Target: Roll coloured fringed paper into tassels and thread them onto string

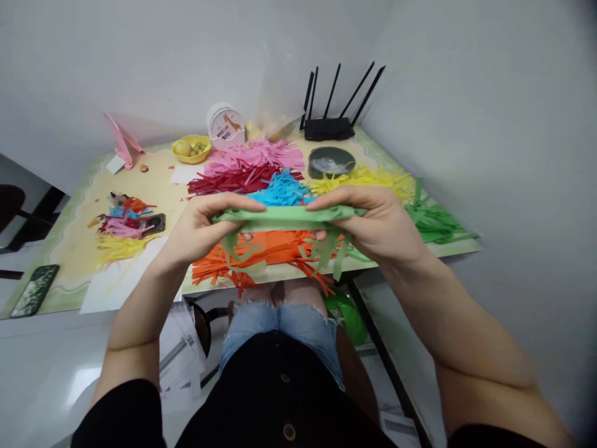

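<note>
Stretched level between my two hands is a light green fringed tissue-paper piece (286, 216), its cut strips hanging at both ends. My left hand (200, 227) pinches its left part, thumb on top and fingers below. My right hand (370, 218) grips the right part the same way. Just under it, an orange fringed paper pile (275, 247) lies at the table's front edge. Behind are blue fringe (284, 188), dark red fringe (237, 179) and pink fringe (256, 155). Yellow fringe (373, 182) and green fringe (433, 221) lie to the right.
A black router (329, 129) stands at the back beside a dark round bowl (331, 163). Further left are a white tub (226, 126), a yellow fruit bowl (192, 149) and a pink stand (124, 146). A phone (35, 290) and paper scraps (124, 218) lie on the left.
</note>
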Available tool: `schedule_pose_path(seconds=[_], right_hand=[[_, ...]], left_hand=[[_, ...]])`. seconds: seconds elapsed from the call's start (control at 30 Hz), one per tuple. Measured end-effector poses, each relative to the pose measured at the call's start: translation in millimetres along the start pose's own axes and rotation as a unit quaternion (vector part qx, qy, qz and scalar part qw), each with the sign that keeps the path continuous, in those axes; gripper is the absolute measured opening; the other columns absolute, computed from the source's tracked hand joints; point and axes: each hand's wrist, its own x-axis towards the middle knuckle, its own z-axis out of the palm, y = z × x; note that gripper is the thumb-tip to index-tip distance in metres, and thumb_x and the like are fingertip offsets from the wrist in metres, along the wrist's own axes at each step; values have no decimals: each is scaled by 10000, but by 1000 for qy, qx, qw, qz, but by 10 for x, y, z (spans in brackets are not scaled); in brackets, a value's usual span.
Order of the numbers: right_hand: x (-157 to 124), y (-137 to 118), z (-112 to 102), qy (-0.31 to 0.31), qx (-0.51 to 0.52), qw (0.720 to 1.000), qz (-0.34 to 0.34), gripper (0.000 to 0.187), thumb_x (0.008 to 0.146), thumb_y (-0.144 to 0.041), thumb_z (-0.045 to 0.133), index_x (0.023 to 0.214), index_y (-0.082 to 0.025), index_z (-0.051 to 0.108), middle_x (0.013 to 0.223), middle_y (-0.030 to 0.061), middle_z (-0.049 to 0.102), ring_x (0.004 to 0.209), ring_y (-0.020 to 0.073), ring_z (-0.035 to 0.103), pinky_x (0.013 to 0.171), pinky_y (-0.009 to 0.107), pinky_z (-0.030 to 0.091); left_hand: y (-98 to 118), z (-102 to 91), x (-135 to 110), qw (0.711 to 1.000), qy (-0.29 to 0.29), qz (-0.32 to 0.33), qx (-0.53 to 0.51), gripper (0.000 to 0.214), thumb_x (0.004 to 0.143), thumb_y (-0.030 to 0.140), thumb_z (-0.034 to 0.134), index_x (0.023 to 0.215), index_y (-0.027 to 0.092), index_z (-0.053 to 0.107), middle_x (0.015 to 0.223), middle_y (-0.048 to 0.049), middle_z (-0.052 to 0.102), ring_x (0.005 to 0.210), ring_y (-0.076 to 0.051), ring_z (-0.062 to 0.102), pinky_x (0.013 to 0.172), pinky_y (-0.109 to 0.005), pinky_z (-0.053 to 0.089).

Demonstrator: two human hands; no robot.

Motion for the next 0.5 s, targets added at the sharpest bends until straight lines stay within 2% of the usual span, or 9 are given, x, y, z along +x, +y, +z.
schedule_pose_path(seconds=[0.1,0.2,0.33,0.43,0.5], right_hand=[[-19,36,4,-26,65,998,-1,79,804,-215,692,798,-209,771,705,11,707,624,147,657,600,276,566],[-8,36,-1,-32,73,997,-9,87,792,-173,675,764,-189,756,675,12,687,609,131,640,612,262,549],[15,26,-5,-37,52,998,-18,170,845,-309,657,799,-176,753,667,24,677,617,150,638,622,286,533],[15,-6,13,-35,-28,998,-42,223,855,-389,679,765,-192,730,683,25,684,638,164,640,640,301,516],[0,-43,37,-20,-113,991,-67,169,844,-342,714,744,-207,707,717,21,699,667,166,648,673,301,511]], left_hand=[[-28,-21,-17,999,-18,17,-28,137,806,230,689,856,203,815,771,-61,736,694,-172,674,640,-278,549],[-30,-31,-26,999,-17,32,-25,142,802,218,684,835,204,822,781,-73,739,720,-180,681,644,-285,556],[2,-19,-38,997,-19,70,7,164,841,301,694,883,202,819,844,-78,748,786,-182,686,708,-292,551],[16,15,-36,996,-6,74,42,215,850,375,723,796,176,782,788,-68,736,743,-164,671,709,-277,530],[6,40,-30,996,16,62,69,241,816,396,773,770,163,738,762,-54,723,704,-148,659,688,-260,517]])
